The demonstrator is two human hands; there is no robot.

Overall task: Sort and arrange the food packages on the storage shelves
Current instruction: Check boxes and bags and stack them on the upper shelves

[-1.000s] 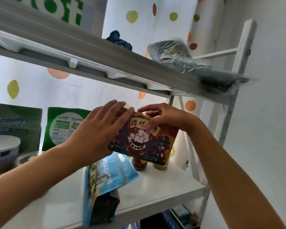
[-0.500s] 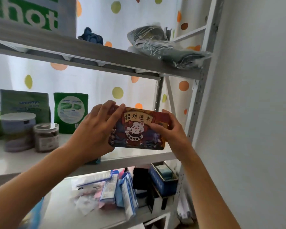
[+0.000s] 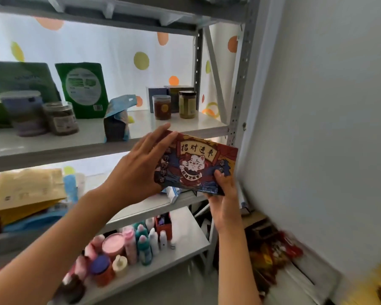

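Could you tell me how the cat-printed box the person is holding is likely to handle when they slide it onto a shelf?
The cat-printed box keeps flat faces and straight edges between the left hand and right hand, so it is probably stiff cardboard. It is flat and rectangular, so it should slide without rolling. Stood on its narrow edge, it might tip.
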